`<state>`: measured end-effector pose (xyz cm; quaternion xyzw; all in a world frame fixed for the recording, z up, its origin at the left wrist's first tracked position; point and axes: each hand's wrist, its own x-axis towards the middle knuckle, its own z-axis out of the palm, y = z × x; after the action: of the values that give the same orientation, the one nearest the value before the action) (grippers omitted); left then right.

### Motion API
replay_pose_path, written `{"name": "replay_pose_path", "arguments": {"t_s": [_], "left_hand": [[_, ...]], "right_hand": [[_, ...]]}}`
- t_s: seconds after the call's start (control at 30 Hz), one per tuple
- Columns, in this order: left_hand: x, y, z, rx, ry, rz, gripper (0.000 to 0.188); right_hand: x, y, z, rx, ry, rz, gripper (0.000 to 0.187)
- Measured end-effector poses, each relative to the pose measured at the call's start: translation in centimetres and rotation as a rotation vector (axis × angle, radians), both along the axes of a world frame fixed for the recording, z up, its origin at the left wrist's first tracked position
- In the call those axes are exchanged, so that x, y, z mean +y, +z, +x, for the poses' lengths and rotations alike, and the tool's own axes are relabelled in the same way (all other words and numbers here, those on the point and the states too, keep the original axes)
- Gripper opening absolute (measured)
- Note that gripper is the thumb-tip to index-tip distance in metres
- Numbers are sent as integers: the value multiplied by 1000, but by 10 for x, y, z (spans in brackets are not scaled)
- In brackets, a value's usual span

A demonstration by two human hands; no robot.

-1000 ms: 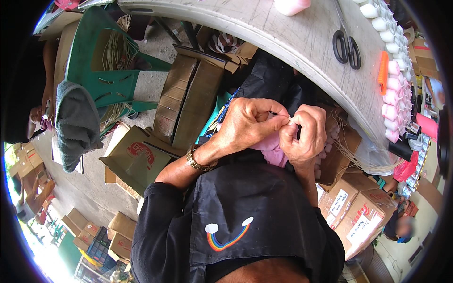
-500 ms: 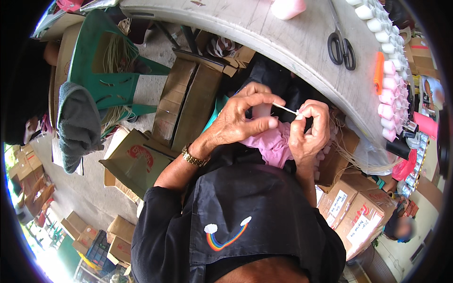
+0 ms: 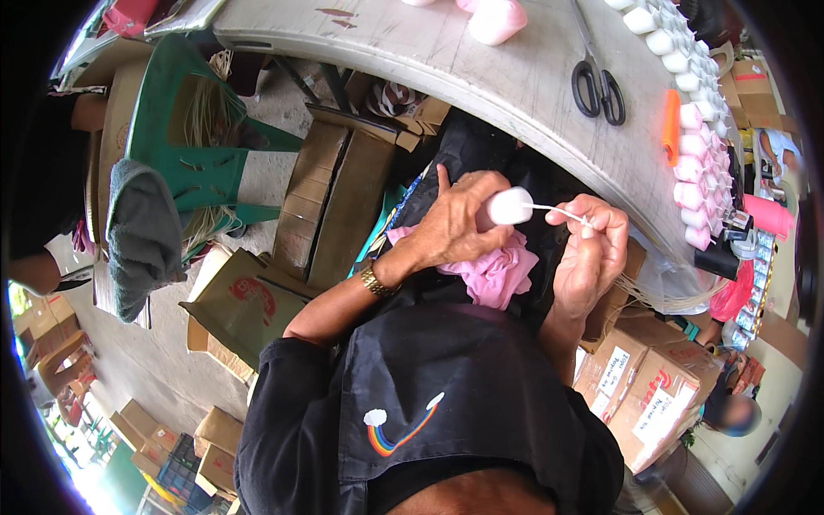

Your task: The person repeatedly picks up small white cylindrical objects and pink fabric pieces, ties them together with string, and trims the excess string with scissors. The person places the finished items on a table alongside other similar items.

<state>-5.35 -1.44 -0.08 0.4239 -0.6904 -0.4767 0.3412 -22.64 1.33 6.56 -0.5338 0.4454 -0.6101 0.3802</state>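
My left hand is closed around a small white rounded cylinder that looks like a candle. A thin white cord comes straight out of its end. My right hand, to the right, pinches the cord near its far end, where a small knot or lump shows at the fingertips. The cord runs nearly taut between the two hands. Below them a crumpled pink cloth lies on my lap, against the black apron.
Ahead curves a worn white table with black-handled scissors, an orange tool, a pink-and-white piece and rows of white and pink pieces. Cartons stand at right. A green chair holds a grey towel at left.
My hands have moved apart, my right hand going right with the cord's end. The white cylinder now shows in my left hand, and more cord stretches between them.
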Motion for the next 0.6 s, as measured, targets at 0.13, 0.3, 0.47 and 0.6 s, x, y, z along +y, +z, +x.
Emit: {"name": "replay_pose_path", "arguments": {"t_s": [0.13, 0.3, 0.47, 0.6], "left_hand": [[-6, 26, 17, 526, 118, 289, 43], [-11, 51, 35, -32, 24, 124, 53], [-9, 54, 31, -20, -142, 145, 42], [-6, 37, 33, -167, -169, 11, 31]], "right_hand": [[1, -9, -8, -8, -83, 79, 10], [16, -22, 8, 1108, 376, 257, 19], [22, -16, -8, 636, 150, 261, 14], [25, -11, -32, 286, 102, 634, 27]]}}
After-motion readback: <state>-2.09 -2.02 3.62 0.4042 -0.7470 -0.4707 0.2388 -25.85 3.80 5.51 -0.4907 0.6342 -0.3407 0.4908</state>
